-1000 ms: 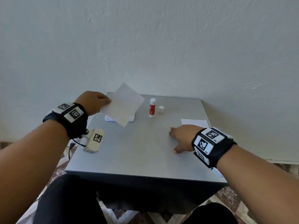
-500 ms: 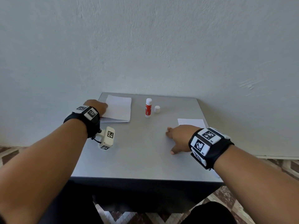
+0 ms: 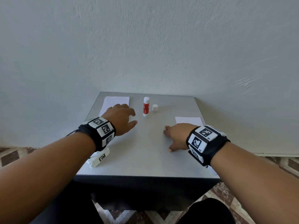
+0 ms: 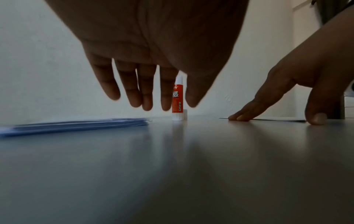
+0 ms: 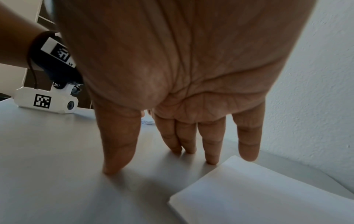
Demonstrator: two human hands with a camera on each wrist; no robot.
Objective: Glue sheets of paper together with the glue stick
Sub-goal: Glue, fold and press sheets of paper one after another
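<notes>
At my grey table (image 3: 145,151), my right hand (image 3: 177,135) rests spread, fingertips down, beside a paper sheet (image 3: 188,121). My left hand (image 3: 120,118) hovers loose and empty above the paper stack (image 3: 115,101), partly hiding it. The uncapped glue stick (image 3: 146,106) stands upright between both hands, its cap (image 3: 155,108) just beside it. My left wrist view alone reveals the stack's layered edge (image 4: 76,125); my right wrist view shows fingertips (image 5: 211,160) meeting tabletop.

Grey table (image 3: 145,159) bears paper stack (image 3: 115,101), glue stick (image 3: 146,106) (upright), cap (image 3: 155,108), sheet (image 3: 188,121).
</notes>
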